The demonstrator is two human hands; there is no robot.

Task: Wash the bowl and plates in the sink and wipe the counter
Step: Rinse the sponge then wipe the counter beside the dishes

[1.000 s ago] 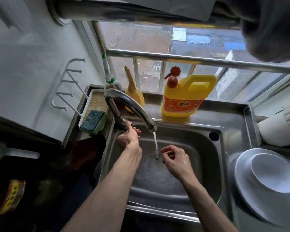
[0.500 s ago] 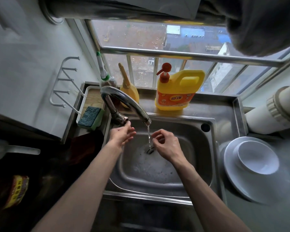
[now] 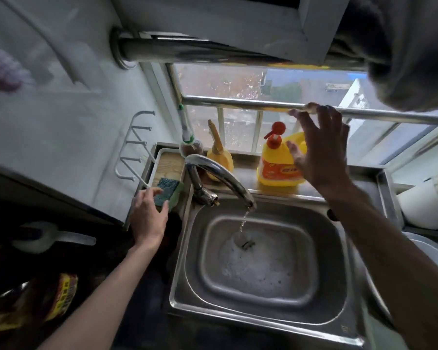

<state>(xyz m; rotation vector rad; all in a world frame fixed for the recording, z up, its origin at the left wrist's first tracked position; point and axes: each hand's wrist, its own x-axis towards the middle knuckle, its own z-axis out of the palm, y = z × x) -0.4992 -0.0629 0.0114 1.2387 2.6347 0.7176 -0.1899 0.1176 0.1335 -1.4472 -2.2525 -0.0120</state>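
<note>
Moved off tap (image 3: pixel 213 170): left hand (image 3: pixel 148 218) grips sponge (image 3: pixel 168 189), right hand (image 3: pixel 319 152) raised, fingers spread

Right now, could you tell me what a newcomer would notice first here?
The right hand is raised, fingers spread, before the yellow detergent jug on the sill. The left hand grips the green sponge in the tray left of the faucet, which runs a thin stream into the foamy sink.
</note>
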